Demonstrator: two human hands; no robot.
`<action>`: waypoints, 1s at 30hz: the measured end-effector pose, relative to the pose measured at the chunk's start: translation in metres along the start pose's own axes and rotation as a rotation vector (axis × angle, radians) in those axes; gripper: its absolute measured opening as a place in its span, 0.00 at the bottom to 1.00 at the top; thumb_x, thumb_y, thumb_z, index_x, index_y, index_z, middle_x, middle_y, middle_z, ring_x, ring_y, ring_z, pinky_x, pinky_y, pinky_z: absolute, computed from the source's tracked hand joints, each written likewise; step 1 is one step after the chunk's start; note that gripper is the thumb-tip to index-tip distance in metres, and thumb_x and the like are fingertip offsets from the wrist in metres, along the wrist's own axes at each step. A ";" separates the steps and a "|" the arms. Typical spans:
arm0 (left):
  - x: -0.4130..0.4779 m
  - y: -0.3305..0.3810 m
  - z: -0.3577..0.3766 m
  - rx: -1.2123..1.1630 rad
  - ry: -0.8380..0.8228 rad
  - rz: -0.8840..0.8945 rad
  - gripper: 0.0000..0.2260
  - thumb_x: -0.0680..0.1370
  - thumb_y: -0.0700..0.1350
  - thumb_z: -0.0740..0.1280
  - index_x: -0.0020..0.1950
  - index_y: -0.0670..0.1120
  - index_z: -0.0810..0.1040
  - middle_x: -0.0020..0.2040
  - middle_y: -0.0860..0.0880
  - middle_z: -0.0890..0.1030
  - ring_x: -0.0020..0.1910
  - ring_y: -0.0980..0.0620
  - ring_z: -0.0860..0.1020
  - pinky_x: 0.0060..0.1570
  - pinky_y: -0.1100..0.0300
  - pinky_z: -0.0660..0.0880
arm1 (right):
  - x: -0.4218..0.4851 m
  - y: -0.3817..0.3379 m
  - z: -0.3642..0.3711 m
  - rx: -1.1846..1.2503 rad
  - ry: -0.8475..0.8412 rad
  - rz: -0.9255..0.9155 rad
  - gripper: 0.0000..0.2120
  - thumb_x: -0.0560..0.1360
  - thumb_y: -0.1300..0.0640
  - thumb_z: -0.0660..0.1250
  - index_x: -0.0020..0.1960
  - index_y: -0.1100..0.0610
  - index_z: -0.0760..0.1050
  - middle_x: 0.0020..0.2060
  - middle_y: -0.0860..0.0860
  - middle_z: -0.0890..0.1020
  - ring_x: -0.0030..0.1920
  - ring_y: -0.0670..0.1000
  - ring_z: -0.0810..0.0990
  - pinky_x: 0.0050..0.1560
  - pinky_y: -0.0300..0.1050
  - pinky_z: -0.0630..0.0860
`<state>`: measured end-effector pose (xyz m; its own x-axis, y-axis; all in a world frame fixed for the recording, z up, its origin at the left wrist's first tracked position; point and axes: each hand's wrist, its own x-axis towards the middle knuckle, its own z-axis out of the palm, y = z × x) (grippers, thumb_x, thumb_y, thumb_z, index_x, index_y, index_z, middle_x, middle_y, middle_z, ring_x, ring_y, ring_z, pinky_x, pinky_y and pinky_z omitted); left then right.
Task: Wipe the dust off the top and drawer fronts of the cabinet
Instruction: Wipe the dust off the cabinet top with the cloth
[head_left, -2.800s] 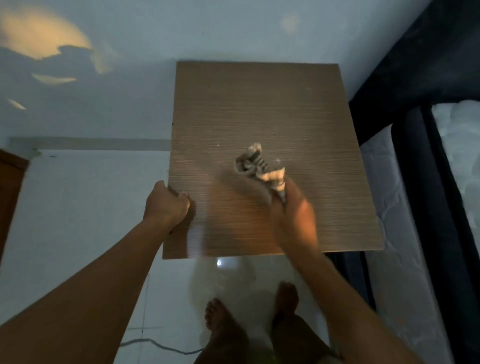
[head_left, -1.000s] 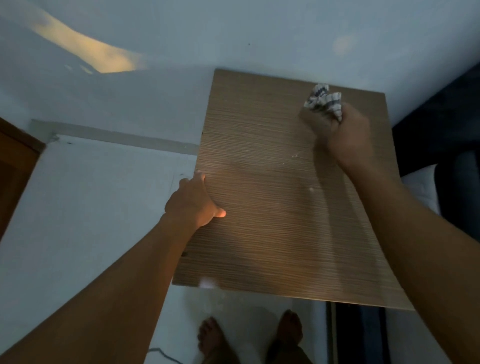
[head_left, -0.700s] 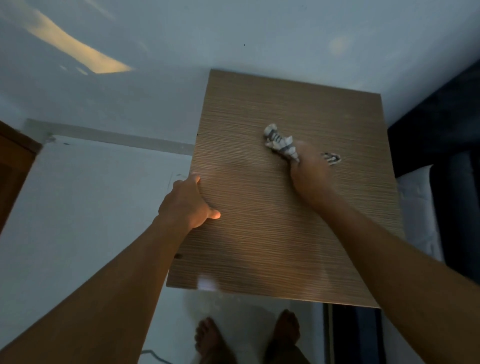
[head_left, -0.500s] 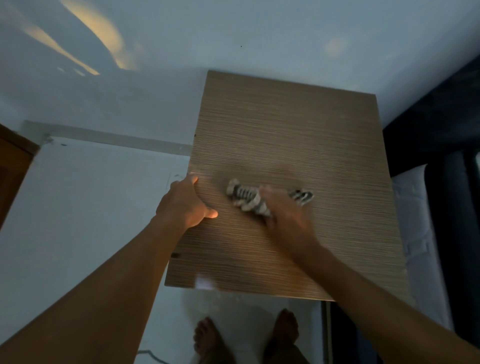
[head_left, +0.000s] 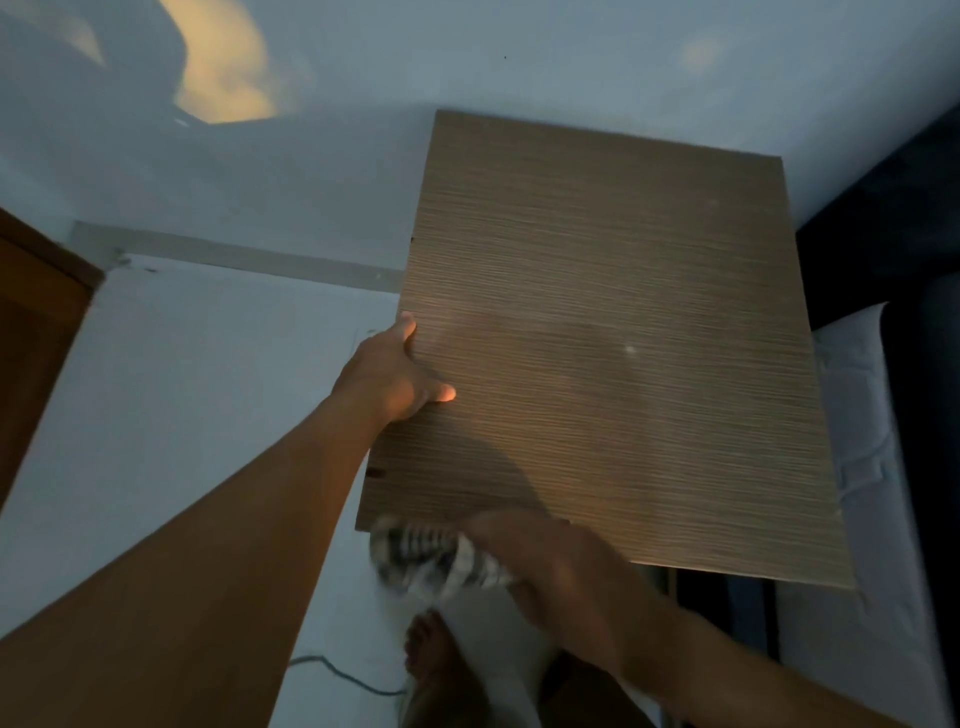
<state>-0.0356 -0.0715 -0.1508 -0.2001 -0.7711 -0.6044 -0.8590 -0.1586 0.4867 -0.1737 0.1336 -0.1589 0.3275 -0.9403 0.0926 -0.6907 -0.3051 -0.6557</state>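
- Cabinet (head_left: 623, 291): it stands against the wall (head_left: 467, 52), with the bed (head_left: 862, 415) just beside its right flank. Only the flat rectangular top shows; the drawer fronts are hidden from up here. Wood-look laminate, fine horizontal grain, matte, square edges.
- Cloth (head_left: 431, 558): soft, bunched, striped light and dark. It sits at the front left corner, spilling past the front edge over the floor (head_left: 182, 389).
- Hands: your right hand (head_left: 550, 566) is clamped round the cloth and blurred. Your left hand (head_left: 387, 376) grips the left edge, thumb flat on the top, other fingers mostly out of sight over the side.
- Risk: a pale speck (head_left: 630, 349) sits mid-top. In this dim light a fast pass may skip it, and fine dust with it.
- Risk: sweeping off the front edge likely drops dust onto the floor and your bare feet (head_left: 431, 654).
- Risk: a thin cable (head_left: 337, 675) lies near your feet. Crouching for the drawer fronts could snag it.
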 end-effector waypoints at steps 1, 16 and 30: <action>-0.001 -0.003 -0.001 -0.036 -0.001 0.008 0.45 0.70 0.47 0.76 0.79 0.50 0.52 0.75 0.44 0.65 0.73 0.43 0.65 0.70 0.49 0.63 | 0.011 0.006 -0.011 -0.012 0.068 0.017 0.18 0.71 0.62 0.66 0.61 0.59 0.77 0.55 0.54 0.83 0.56 0.48 0.79 0.56 0.39 0.75; -0.019 -0.037 -0.024 -0.697 0.009 -0.303 0.09 0.81 0.40 0.60 0.58 0.39 0.76 0.47 0.41 0.82 0.40 0.45 0.82 0.41 0.56 0.80 | 0.159 0.089 -0.010 -0.199 0.220 0.489 0.22 0.79 0.61 0.58 0.72 0.51 0.68 0.71 0.51 0.70 0.73 0.52 0.65 0.73 0.50 0.59; -0.026 -0.053 -0.018 -0.256 0.059 -0.049 0.16 0.81 0.50 0.62 0.65 0.43 0.76 0.55 0.44 0.82 0.50 0.47 0.81 0.52 0.52 0.79 | 0.026 -0.016 0.022 0.053 -0.237 -0.150 0.18 0.75 0.57 0.63 0.64 0.53 0.75 0.54 0.50 0.83 0.50 0.48 0.82 0.47 0.45 0.80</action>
<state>0.0240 -0.0543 -0.1496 -0.1267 -0.7923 -0.5969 -0.7186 -0.3414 0.6058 -0.1395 0.1170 -0.1627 0.5695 -0.8218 0.0182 -0.5905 -0.4245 -0.6864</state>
